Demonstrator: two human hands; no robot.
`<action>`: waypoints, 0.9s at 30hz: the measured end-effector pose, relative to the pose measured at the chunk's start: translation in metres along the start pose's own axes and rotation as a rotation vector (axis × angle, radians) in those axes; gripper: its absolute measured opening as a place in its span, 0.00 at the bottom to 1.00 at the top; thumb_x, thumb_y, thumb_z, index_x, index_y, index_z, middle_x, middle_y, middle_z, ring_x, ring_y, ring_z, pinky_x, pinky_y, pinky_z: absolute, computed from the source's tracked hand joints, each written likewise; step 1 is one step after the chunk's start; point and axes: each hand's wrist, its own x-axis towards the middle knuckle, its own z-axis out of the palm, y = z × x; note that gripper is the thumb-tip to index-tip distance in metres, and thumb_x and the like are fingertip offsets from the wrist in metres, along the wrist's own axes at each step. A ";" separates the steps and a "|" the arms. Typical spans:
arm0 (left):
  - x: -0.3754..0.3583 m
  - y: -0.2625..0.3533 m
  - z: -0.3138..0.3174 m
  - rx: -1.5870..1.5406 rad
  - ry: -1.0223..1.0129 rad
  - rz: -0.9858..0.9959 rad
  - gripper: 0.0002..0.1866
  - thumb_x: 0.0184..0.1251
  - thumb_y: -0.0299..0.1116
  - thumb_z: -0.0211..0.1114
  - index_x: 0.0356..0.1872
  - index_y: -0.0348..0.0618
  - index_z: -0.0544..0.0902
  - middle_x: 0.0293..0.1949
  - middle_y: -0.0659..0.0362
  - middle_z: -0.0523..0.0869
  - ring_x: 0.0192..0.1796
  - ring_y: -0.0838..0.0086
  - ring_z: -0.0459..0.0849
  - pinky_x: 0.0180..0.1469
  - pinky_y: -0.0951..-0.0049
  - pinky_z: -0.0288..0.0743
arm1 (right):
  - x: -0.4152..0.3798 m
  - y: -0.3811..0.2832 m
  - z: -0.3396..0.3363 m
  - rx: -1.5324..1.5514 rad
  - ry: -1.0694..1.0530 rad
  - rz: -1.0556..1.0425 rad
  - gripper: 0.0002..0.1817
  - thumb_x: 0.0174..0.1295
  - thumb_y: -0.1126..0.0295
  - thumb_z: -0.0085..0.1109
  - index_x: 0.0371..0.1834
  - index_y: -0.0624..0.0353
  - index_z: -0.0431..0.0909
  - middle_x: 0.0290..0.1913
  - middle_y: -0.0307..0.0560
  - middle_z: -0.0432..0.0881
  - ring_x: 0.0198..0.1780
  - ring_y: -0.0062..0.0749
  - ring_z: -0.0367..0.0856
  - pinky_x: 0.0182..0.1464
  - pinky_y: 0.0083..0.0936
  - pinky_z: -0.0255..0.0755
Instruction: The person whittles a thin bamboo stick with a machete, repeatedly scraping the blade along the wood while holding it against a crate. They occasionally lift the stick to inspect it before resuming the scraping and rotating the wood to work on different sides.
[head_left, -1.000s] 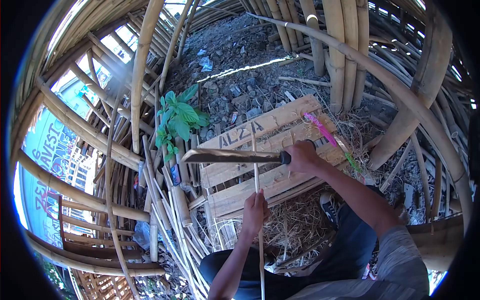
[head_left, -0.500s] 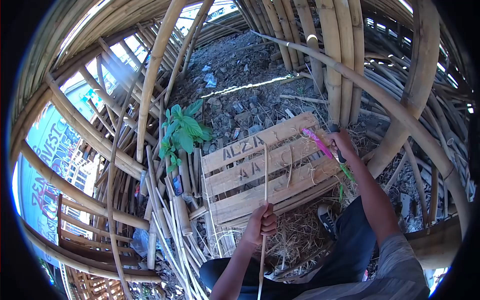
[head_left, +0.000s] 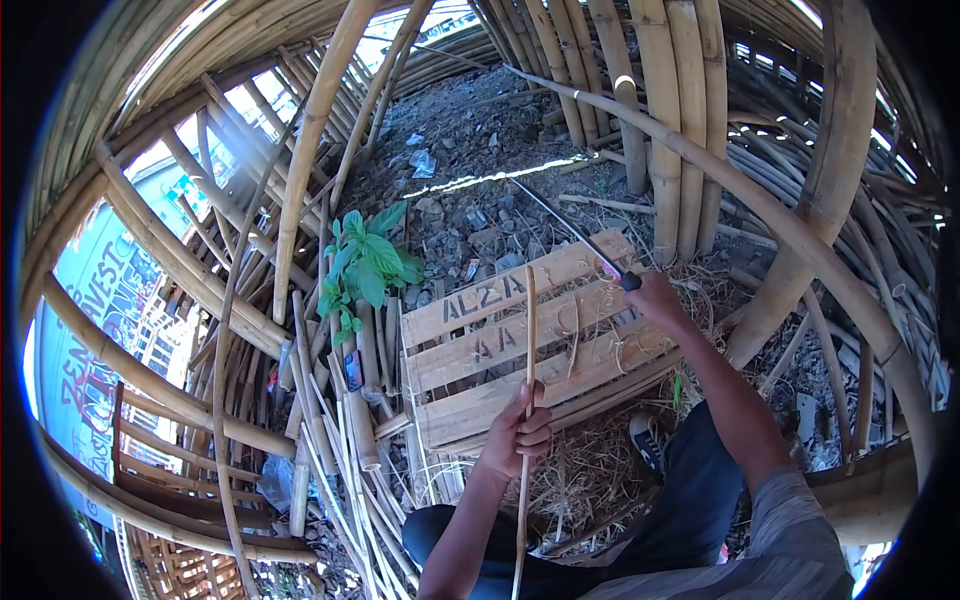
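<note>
My left hand [head_left: 517,432] is closed around a thin bamboo stick [head_left: 529,340], held lengthwise with its far end over the wooden crate. My right hand [head_left: 660,302] grips the dark handle of a long knife [head_left: 568,226]. Its narrow blade points up and left, past the crate's far edge, apart from the stick. Slatted and marked with dark letters, the wooden crate [head_left: 470,365] lies in front of me. Thin curled shavings [head_left: 622,350] rest on its slats.
Straw-like shavings [head_left: 580,490] cover the ground near my shoe [head_left: 648,440]. Pale split strips [head_left: 350,500] lie at left, below a leafy plant [head_left: 368,262]. Bamboo poles [head_left: 690,130] stand behind, and a long curved pole [head_left: 740,180] crosses at right. Rubble [head_left: 480,215] lies beyond the crate.
The knife has swung from beside the crate's right edge to point forward and left. My right hand moved slightly left and down; the pink strip beside it is mostly out of sight. My left hand barely moved.
</note>
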 end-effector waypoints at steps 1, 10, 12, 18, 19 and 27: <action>0.001 0.001 -0.001 0.001 -0.003 -0.001 0.13 0.74 0.50 0.44 0.39 0.54 0.68 0.15 0.72 0.56 0.12 0.90 0.49 0.11 0.89 0.47 | -0.007 -0.010 -0.003 -0.024 0.035 -0.017 0.15 0.38 0.64 0.65 0.24 0.68 0.81 0.22 0.57 0.81 0.29 0.48 0.83 0.34 0.36 0.75; -0.002 0.001 -0.008 0.009 -0.047 0.086 0.17 0.76 0.48 0.40 0.39 0.45 0.68 0.16 0.67 0.61 0.15 0.87 0.57 0.12 0.89 0.54 | 0.002 0.004 0.002 0.060 0.002 0.027 0.16 0.36 0.64 0.65 0.24 0.68 0.80 0.25 0.59 0.81 0.30 0.47 0.83 0.34 0.35 0.75; -0.003 0.001 -0.008 0.034 -0.016 0.102 0.18 0.76 0.48 0.40 0.40 0.44 0.69 0.17 0.67 0.62 0.15 0.87 0.57 0.12 0.89 0.54 | 0.002 0.004 0.001 0.074 0.029 0.020 0.16 0.36 0.65 0.65 0.23 0.68 0.79 0.23 0.58 0.81 0.29 0.47 0.83 0.33 0.35 0.74; -0.005 0.001 -0.006 0.137 0.046 0.139 0.19 0.75 0.49 0.40 0.46 0.45 0.71 0.16 0.67 0.62 0.14 0.87 0.56 0.12 0.88 0.53 | 0.001 0.000 -0.004 0.070 -0.045 0.091 0.16 0.35 0.65 0.65 0.23 0.69 0.79 0.23 0.58 0.81 0.28 0.45 0.83 0.31 0.34 0.74; -0.005 0.001 -0.005 0.137 0.047 0.139 0.19 0.75 0.49 0.40 0.46 0.45 0.71 0.16 0.67 0.62 0.14 0.87 0.56 0.12 0.88 0.53 | 0.002 0.002 -0.002 0.058 -0.044 0.078 0.16 0.35 0.65 0.65 0.24 0.69 0.79 0.24 0.58 0.81 0.28 0.45 0.83 0.31 0.34 0.75; -0.005 0.001 -0.001 0.218 0.123 0.165 0.16 0.75 0.48 0.41 0.42 0.48 0.71 0.15 0.68 0.62 0.13 0.87 0.55 0.11 0.88 0.51 | -0.006 -0.010 -0.004 -0.094 -0.053 0.038 0.18 0.38 0.63 0.66 0.27 0.68 0.80 0.25 0.57 0.82 0.30 0.45 0.84 0.36 0.34 0.76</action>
